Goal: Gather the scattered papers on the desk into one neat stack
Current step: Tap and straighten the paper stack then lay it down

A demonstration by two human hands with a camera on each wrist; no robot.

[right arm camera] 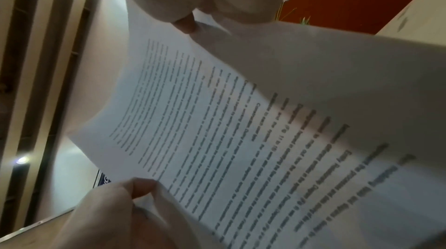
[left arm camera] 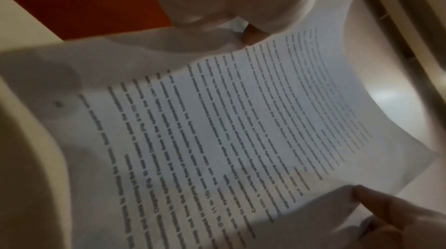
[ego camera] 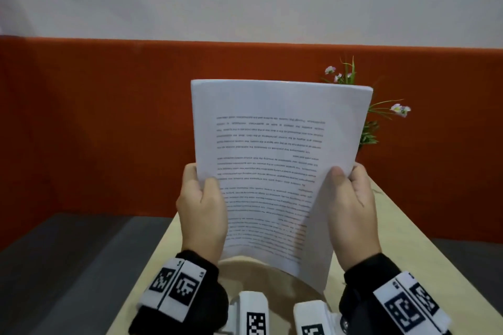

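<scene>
At the centre of the head view the papers (ego camera: 275, 160) stand nearly upright above the pale worktop (ego camera: 402, 228), printed side toward the camera. The left hand (ego camera: 202, 207) has its grip closed on their left edge, thumb across the front; the right hand (ego camera: 351, 212) clasps the right edge likewise. Both wrists rise from the bottom of the frame, the sheets' lower end bowing between them.
</scene>
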